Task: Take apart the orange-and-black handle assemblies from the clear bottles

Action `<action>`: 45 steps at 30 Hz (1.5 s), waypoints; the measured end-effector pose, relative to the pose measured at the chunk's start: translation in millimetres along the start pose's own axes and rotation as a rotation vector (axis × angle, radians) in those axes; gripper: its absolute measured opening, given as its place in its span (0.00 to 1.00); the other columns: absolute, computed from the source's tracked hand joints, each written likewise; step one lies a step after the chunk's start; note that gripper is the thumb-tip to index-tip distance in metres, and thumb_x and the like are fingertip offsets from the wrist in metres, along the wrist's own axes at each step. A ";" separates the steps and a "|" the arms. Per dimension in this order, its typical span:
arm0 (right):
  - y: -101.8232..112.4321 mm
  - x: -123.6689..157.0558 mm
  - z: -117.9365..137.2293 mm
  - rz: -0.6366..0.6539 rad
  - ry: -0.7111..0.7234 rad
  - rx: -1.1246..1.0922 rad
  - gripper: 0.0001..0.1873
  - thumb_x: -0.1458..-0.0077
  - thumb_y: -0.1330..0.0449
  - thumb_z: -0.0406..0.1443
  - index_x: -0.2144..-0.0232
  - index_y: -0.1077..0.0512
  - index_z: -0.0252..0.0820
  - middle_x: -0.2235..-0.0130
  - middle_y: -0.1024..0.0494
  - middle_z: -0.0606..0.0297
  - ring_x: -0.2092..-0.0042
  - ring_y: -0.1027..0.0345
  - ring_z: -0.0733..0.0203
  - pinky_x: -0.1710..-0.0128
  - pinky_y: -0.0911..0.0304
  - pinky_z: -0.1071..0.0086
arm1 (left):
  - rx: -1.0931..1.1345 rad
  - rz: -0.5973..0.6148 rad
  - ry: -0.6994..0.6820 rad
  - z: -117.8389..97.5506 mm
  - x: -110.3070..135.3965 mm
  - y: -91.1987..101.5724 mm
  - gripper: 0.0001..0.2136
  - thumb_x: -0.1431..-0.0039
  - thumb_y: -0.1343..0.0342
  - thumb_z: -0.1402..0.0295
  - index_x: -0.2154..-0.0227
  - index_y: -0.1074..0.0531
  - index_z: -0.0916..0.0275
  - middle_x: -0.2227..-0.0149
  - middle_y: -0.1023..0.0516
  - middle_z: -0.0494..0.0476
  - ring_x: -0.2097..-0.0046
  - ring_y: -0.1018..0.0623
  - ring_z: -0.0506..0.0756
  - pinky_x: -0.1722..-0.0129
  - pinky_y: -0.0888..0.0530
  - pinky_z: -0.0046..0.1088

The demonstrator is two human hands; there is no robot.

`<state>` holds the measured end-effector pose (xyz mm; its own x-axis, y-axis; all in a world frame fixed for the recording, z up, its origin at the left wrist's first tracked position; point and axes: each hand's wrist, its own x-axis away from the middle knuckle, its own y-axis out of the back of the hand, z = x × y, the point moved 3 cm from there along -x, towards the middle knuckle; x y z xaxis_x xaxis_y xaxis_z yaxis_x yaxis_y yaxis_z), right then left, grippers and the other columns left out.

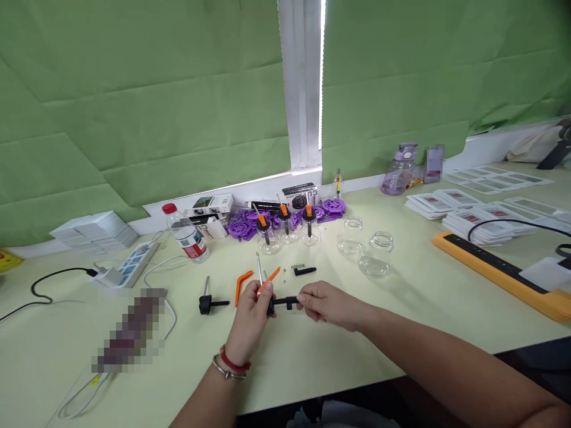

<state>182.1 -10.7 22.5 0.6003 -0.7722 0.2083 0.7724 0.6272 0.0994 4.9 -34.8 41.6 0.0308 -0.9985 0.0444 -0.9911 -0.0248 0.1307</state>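
My left hand point(252, 308) is closed around a black cap-like fitting point(270, 307) with a thin metal tube and an orange lever point(273, 279) sticking up from it. A black stem point(285, 301) runs from the fitting to the right, and my right hand point(328, 302) pinches its far end. Left of my hands lies a similar black fitting point(206, 304) with its own metal tube, beside a loose orange lever point(241, 286). Beyond my hands are a black angled piece point(305, 271), a small spring point(298, 266) and a few tiny parts point(284, 276).
Several small glass jars stand behind, some bearing black-and-orange tops point(308, 217), others uncapped point(375, 255). Purple plastic parts point(241, 229) and boxes point(209, 208) lie by the wall. A water bottle point(190, 238), power strip point(138, 264), white card stacks point(477, 223) and an orange-black device point(499, 273) flank them.
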 end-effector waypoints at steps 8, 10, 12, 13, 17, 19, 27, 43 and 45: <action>8.1 -19.5 -22.8 -0.008 -0.062 -0.201 0.21 0.48 0.43 0.51 0.75 0.34 0.38 0.87 0.39 0.75 0.84 0.55 0.73 0.83 0.59 0.75 | 0.195 0.095 0.113 20.1 -12.0 -11.8 0.15 0.45 0.48 0.53 0.70 0.43 0.59 0.77 0.39 0.43 0.80 0.39 0.45 0.83 0.43 0.20; 5.6 -19.5 -27.6 -0.016 -0.028 -0.168 0.20 0.47 0.44 0.51 0.75 0.33 0.38 0.85 0.40 0.75 0.83 0.55 0.73 0.81 0.59 0.75 | 0.206 0.069 0.095 24.0 -9.9 -13.7 0.14 0.44 0.49 0.54 0.71 0.44 0.58 0.76 0.41 0.44 0.78 0.39 0.45 0.83 0.41 0.20; 3.6 -19.1 -29.0 -0.009 0.004 -0.141 0.21 0.47 0.44 0.51 0.74 0.33 0.38 0.84 0.41 0.75 0.81 0.55 0.72 0.80 0.59 0.74 | 0.181 0.075 0.065 25.0 -7.4 -14.2 0.13 0.43 0.51 0.54 0.70 0.43 0.58 0.75 0.39 0.45 0.78 0.39 0.46 0.83 0.41 0.21; 3.0 -18.8 -28.8 -0.001 0.014 -0.136 0.21 0.47 0.44 0.51 0.74 0.33 0.38 0.84 0.42 0.75 0.81 0.56 0.72 0.80 0.60 0.74 | 0.159 0.087 0.047 24.6 -6.1 -13.9 0.13 0.42 0.51 0.54 0.70 0.43 0.58 0.74 0.39 0.45 0.79 0.40 0.45 0.83 0.41 0.22; 2.0 -16.9 -26.3 0.023 0.036 -0.133 0.20 0.47 0.44 0.51 0.75 0.34 0.38 0.84 0.46 0.76 0.80 0.58 0.71 0.79 0.61 0.73 | 0.106 0.155 0.000 20.4 -2.2 -11.1 0.12 0.41 0.52 0.55 0.68 0.43 0.58 0.74 0.36 0.45 0.80 0.38 0.45 0.81 0.39 0.22; 1.1 -15.4 -25.0 0.023 0.038 -0.106 0.20 0.47 0.45 0.50 0.75 0.34 0.38 0.84 0.46 0.76 0.80 0.58 0.71 0.79 0.60 0.74 | 0.126 0.158 0.017 19.4 -2.1 -9.0 0.13 0.41 0.53 0.54 0.68 0.41 0.59 0.75 0.35 0.45 0.81 0.37 0.45 0.81 0.40 0.22; 4.2 -15.5 -15.7 -0.079 0.132 0.083 0.16 0.49 0.41 0.46 0.75 0.26 0.39 0.81 0.40 0.72 0.78 0.52 0.69 0.78 0.55 0.73 | 0.239 0.126 0.238 26.1 -7.3 -5.3 0.13 0.50 0.43 0.58 0.73 0.39 0.60 0.79 0.29 0.49 0.83 0.31 0.49 0.85 0.44 0.21; 10.1 -22.9 -23.1 -0.070 0.206 0.100 0.15 0.48 0.42 0.45 0.66 0.26 0.39 0.77 0.33 0.70 0.75 0.45 0.68 0.75 0.48 0.73 | 0.302 0.080 0.221 35.4 -13.5 -4.6 0.16 0.48 0.45 0.53 0.71 0.38 0.61 0.80 0.33 0.46 0.83 0.33 0.48 0.88 0.45 0.20; 12.4 -21.3 -18.7 -0.102 0.257 0.192 0.15 0.45 0.45 0.45 0.64 0.27 0.41 0.76 0.35 0.70 0.75 0.45 0.67 0.74 0.48 0.73 | 0.331 0.122 0.240 34.8 -12.4 -5.2 0.17 0.46 0.48 0.51 0.65 0.37 0.61 0.78 0.31 0.48 0.83 0.31 0.48 0.88 0.44 0.21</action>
<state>182.8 11.7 1.1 0.5733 -0.8170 -0.0619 0.7928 0.5341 0.2936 5.2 -24.0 6.0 -0.0985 -0.9567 0.2738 -0.9762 0.0395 -0.2132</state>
